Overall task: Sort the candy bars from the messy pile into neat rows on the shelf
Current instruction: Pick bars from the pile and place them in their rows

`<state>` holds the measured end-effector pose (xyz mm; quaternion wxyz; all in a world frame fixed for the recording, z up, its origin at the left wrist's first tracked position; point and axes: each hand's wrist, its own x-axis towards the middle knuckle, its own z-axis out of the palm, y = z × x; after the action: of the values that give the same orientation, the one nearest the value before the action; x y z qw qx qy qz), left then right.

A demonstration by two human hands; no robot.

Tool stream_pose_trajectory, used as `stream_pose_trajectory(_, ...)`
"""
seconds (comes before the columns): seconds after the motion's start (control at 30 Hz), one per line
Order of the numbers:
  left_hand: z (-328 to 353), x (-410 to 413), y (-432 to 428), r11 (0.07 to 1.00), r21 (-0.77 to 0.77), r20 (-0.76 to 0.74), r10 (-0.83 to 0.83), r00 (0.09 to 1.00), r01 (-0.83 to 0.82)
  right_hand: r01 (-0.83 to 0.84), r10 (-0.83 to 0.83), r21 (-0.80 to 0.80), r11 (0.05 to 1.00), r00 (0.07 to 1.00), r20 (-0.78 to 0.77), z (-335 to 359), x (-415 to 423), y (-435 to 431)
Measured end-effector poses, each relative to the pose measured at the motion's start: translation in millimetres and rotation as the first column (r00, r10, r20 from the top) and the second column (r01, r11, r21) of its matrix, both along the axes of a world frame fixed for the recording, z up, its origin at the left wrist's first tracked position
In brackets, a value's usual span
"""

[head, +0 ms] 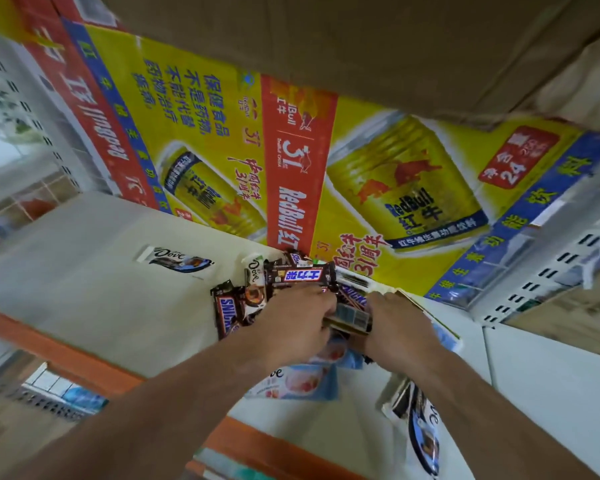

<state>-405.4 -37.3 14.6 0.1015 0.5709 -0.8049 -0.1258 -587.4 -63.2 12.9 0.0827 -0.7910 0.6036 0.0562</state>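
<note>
Head view looks down two bare forearms onto a white shelf [94,278] with an orange front edge, where the candy bar pile [284,289] lies loose and crisscrossed against a yellow and red Red Bull carton [378,188] standing at the back. The wrappers are of two kinds: dark brown Snickers with blue lettering on a white band, and Dove in white, brown and pale blue. A Chinese-lettered Snickers bar [302,275] lies on top of the heap, a second Snickers [226,311] slants off its left edge, and a white Dove bar [254,271] sits between them, pointing towards the carton. The left hand [291,323] has its fingers curled round one end of a barcode bar [352,317], turned print side down; the right hand [400,327] bends its fingers over the other end and grips it too, so the bar spans the gap between the hands just above the pile. A pale blue Dove bar [291,382] lies under the wrists. One lone Dove bar [175,260] rests flat on the shelf well to the left, apart from the heap, and another Dove bar [425,441] lies near the front on the right. A plain cardboard box [361,46] hangs overhead.
</note>
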Motion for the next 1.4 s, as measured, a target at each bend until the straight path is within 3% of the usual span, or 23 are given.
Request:
stream_pose_trajectory(0.13,-1.2,-7.7,1.3,1.0,-0.013,-0.028,0.016,0.999,-0.016,0.036,-0.038,0.096,0.995,0.999,0.02,4.3,-2.1,6.3)
stream_pose_trajectory(0.43,-6.8,-35.5,15.5,0.998,0.021,-0.056,0.056,0.997,-0.054,0.07,-0.071,0.085,0.994,0.997,0.013,4.9,-27.8,24.8)
stream_pose_trajectory(0.67,-6.8,-53.5,26.6,0.992,-0.01,-0.052,0.125,0.991,-0.125,0.132,-0.134,0.023,0.991,0.968,0.213,2.3,-53.6,34.1)
stream_pose_trajectory(0.97,-20.5,-77.4,29.8,0.999,-0.024,0.251,0.036,0.967,-0.031,0.143,-0.331,0.361,0.922,0.774,0.54,15.5,-89.4,47.2)
stream_pose_trajectory(1.1,-21.5,-84.8,30.3,0.997,-0.05,0.282,0.066,0.957,-0.054,0.129,-0.406,0.451,0.883,0.693,0.596,20.5,-103.1,52.9)
stream_pose_trajectory(1.27,-2.3,-90.9,34.0,0.993,-0.053,0.228,0.117,0.967,-0.107,0.097,-0.461,0.504,0.858,0.581,0.671,22.1,-117.5,60.0)
stream_pose_trajectory(1.4,14.7,-93.0,46.3,0.96,0.074,0.018,0.271,0.962,-0.272,0.036,-0.462,0.517,0.855,0.505,0.729,25.4,-129.7,65.8)
